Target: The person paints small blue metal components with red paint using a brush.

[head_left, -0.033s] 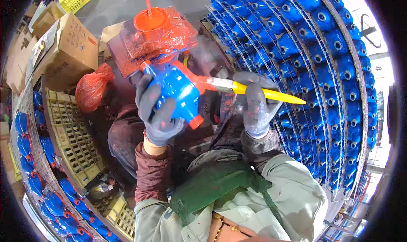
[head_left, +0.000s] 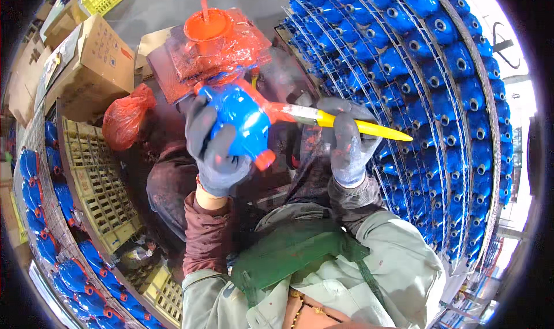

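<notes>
Wire rack [head_left: 461, 127] apparently carrying blue castings [head_left: 398, 61].

The left hand [head_left: 216, 150] covers the blue part's [head_left: 242, 121] underside; the brush's [head_left: 340, 121] middle is hidden inside the right hand [head_left: 346, 144].

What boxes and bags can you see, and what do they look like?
Cardboard box: upper left, brown, blocky, with small printed marks on its side.
More cardboard boxes: far left edge, brown, stacked.
Red plastic bag: below the cardboard box, crumpled, tied shut.
No screens or signs in view.
</notes>
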Available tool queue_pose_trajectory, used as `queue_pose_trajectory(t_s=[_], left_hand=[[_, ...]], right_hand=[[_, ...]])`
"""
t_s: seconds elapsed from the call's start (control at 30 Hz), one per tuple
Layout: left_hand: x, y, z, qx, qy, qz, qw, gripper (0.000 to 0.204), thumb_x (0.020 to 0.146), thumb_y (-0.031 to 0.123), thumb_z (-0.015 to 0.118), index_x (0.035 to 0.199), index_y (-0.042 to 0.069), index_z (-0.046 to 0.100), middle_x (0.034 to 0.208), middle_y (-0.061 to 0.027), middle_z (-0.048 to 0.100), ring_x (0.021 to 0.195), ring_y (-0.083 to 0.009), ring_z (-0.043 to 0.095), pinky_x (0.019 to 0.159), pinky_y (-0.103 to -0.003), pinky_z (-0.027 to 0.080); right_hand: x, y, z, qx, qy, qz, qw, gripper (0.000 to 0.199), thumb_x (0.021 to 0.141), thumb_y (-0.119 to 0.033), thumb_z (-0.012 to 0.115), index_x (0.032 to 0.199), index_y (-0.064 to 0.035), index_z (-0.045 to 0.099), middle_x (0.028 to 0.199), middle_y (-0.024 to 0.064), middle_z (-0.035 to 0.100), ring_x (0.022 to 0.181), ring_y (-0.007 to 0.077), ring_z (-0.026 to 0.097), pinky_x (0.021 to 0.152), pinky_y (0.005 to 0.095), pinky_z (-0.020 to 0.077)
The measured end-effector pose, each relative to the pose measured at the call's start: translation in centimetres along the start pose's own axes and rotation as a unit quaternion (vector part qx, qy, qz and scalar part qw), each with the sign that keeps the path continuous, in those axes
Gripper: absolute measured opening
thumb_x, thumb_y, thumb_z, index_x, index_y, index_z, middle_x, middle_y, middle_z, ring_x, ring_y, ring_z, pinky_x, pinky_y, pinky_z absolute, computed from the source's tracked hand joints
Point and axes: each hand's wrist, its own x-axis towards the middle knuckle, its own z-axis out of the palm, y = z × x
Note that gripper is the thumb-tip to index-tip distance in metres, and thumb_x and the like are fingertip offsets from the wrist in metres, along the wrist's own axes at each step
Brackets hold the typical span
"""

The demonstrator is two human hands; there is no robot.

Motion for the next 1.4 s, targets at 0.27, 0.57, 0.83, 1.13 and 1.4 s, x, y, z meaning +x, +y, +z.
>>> queue_pose_trajectory(t_s=[0.27,0.57,0.83,1.13,1.4], left_hand=[[-0.4,-1.8,0.7,0.053,-0.038,-0.111,0.992,0.078,0.072,0.015,0.074,0.139,0.006,0.034,0.135,-0.0185,0.045,0.124,-0.044,0.04,0.102,-0.055,0.034],[0.1,-2.0,0.7,0.045,-0.048,-0.198,0.978,0.08,0.064,0.01,0.073,0.135,0.004,0.037,0.135,-0.0212,0.042,0.124,-0.0437,0.039,0.104,-0.053,0.033],[0.1,-1.9,0.4,-0.41,0.149,-0.461,0.773,0.056,0.083,0.015,0.063,0.134,0.002,0.042,0.124,-0.0094,0.05,0.115,-0.0211,0.049,0.101,-0.039,0.042],[-3.3,-3.1,-1.6,-0.706,0.146,-0.491,0.489,0.063,0.084,0.044,0.057,0.132,0.005,0.047,0.128,-0.0194,0.056,0.106,-0.0396,0.06,0.08,-0.059,0.055],[-9.3,2.8,-2.3,-0.712,0.147,-0.482,0.489,0.058,0.081,0.027,0.057,0.133,0.003,0.044,0.13,-0.0187,0.053,0.118,-0.0383,0.053,0.099,-0.057,0.044]], right_hand=[[1.4,1.9,2.4,-0.14,-0.074,-0.146,0.977,0.02,0.085,-0.019,0.059,0.08,0.0002,0.065,0.07,0.009,0.063,0.059,0.0178,0.055,0.054,0.0298,0.0406],[2.7,2.0,3.2,-0.183,-0.128,-0.224,0.949,0.024,0.081,-0.023,0.067,0.084,0.0002,0.069,0.077,0.0112,0.068,0.068,0.0246,0.06,0.063,0.0353,0.0479],[0.8,3.6,0.8,0.009,0.056,-0.067,0.996,0.028,0.09,-0.026,0.06,0.099,0.0006,0.063,0.103,0.0161,0.065,0.089,0.0223,0.062,0.074,0.0346,0.0497],[-5.1,0.2,-0.1,0.017,0.095,0.154,0.983,0.027,0.091,-0.027,0.061,0.101,-0.0026,0.065,0.099,0.0038,0.063,0.068,0.0054,0.047,0.056,0.0194,0.0348],[-7.3,-1.3,-1.0,0.048,-0.086,0.069,0.993,0.031,0.09,-0.02,0.061,0.11,0.0034,0.065,0.104,0.0136,0.067,0.075,0.0156,0.063,0.061,0.0283,0.05]])
